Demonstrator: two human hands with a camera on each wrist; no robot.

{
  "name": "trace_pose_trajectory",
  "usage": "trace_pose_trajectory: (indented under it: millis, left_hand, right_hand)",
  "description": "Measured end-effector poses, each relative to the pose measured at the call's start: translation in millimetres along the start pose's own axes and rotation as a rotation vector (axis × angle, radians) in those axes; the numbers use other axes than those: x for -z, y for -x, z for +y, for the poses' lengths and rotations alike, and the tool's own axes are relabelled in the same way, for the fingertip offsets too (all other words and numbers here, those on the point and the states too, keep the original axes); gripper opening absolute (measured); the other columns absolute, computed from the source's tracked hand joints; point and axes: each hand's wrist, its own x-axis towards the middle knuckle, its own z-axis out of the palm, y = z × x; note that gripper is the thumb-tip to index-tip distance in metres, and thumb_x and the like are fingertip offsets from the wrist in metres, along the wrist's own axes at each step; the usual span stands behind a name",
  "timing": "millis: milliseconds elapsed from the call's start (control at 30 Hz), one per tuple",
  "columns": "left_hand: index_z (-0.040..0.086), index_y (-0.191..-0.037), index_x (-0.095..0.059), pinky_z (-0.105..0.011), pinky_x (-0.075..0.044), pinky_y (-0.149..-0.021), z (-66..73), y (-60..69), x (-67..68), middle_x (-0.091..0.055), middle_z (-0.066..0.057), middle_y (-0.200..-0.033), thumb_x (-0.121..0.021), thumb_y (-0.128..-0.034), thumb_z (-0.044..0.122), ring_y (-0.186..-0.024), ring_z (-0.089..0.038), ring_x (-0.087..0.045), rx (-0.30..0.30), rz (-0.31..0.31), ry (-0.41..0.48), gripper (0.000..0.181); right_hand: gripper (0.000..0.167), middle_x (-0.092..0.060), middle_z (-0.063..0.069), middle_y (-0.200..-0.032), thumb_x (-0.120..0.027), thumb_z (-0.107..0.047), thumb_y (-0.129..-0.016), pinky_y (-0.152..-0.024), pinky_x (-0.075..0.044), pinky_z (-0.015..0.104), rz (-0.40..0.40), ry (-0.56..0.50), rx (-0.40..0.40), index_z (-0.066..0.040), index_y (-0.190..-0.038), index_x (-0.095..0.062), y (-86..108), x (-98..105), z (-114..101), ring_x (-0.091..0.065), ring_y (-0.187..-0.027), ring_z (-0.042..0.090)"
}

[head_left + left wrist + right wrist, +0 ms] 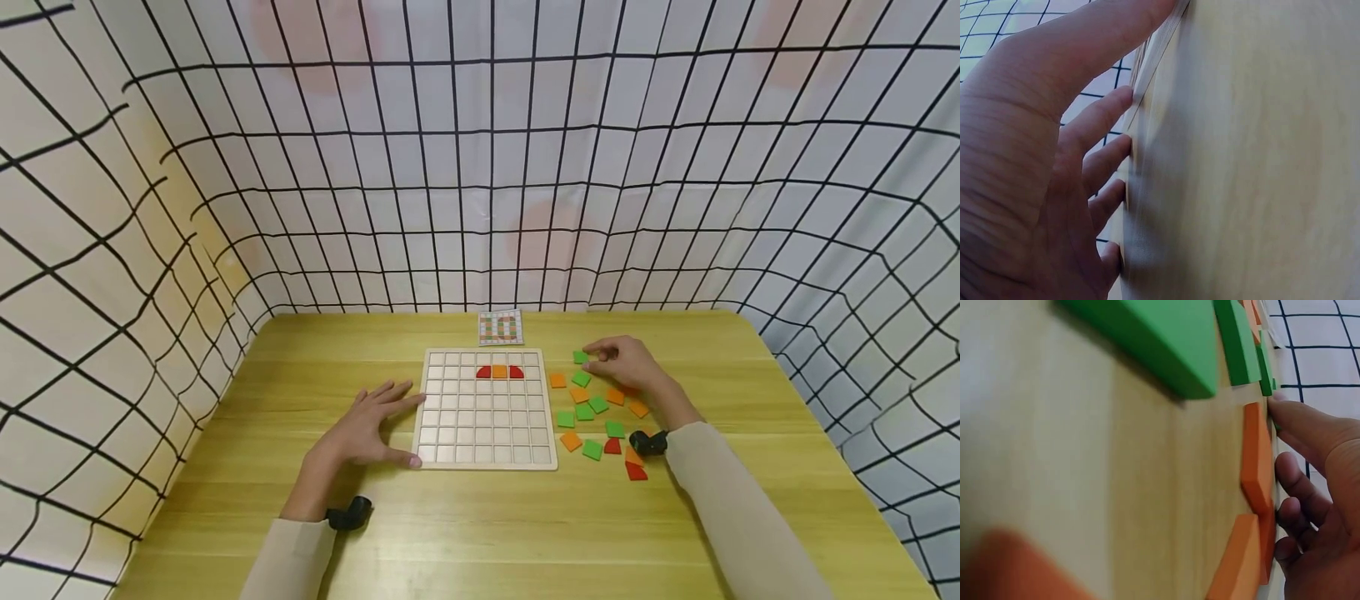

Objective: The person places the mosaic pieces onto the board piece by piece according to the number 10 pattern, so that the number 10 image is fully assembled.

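Note:
In the head view, my left hand spreads its fingers at the left edge of the gridded board, thumb by the lower corner. The left wrist view shows that hand with its fingertips down along the edge. My right hand has its thumb and index finger at opposite sides of a green tile, right of the board's top. Its other fingers curl in the right wrist view, where the hand partly hides that tile. Two red pieces flank an orange square on the board.
Green, orange and red tiles lie scattered between the board and my right forearm. Behind the board is a small patterned card. A white cloth with black grid lines stands around the back and sides of the wooden table.

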Motion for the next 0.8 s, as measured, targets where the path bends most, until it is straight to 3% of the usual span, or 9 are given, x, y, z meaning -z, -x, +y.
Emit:
trace_pose_trajectory:
  millis: [567, 800]
  left_hand:
    - [0.027, -0.156, -0.047, -0.077, -0.009, -0.12, -0.5, 1.6, 0.0, -0.031, -0.012, -0.169, -0.084, -0.0687, 0.07, -0.156, -0.046, -0.021, -0.012, 0.009, -0.005, 0.104]
    - [0.027, -0.156, -0.048, -0.077, -0.009, -0.121, 0.1, -0.7, -0.7, -0.031, -0.012, -0.169, -0.084, -0.0687, 0.069, -0.156, -0.045, -0.022, -0.017, 0.013, -0.007, 0.103]
  right_hand:
    - [0.035, -0.068, 0.006, -0.096, -0.077, -0.028, -0.094, -0.073, -0.051, 0.031, 0.028, -0.023, 0.032, -0.007, -0.122, -0.074, 10.2, 2, 0, -0.058, -0.082, 0.021]
    - [0.039, -0.069, 0.004, -0.098, -0.078, -0.034, -0.093, -0.073, -0.052, 0.028, 0.059, -0.038, 0.062, -0.009, -0.123, -0.073, 17.4, 3, -14, -0.058, -0.085, 0.02]
